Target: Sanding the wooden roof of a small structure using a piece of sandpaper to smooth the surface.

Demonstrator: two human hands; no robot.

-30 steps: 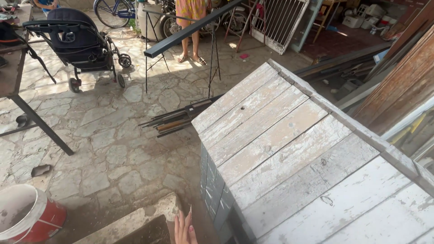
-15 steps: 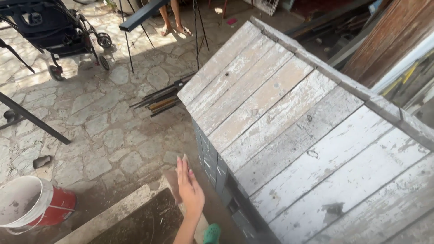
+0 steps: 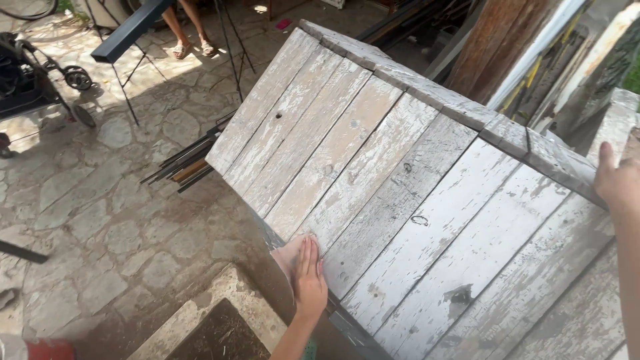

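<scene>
A sloped roof of wide wooden planks with flaking white paint fills the middle and right of the head view. My left hand lies flat at the lower edge of the planks, fingers together, pressing a brownish sheet of sandpaper against the wood. My right hand is at the far right edge of the view, fingers hooked over the grey ridge board at the top of the roof. Only part of that hand and forearm shows.
Stone paving lies to the left. On it are a bundle of metal rods, a dark stroller, and a dark metal beam on thin stands. Another person's sandalled feet stand beyond. A concrete block is below my left arm.
The view has swung right and closer to the roof. My left hand rose from beside the block onto the planks' lower edge with the sandpaper. My right hand came into view on the ridge.
</scene>
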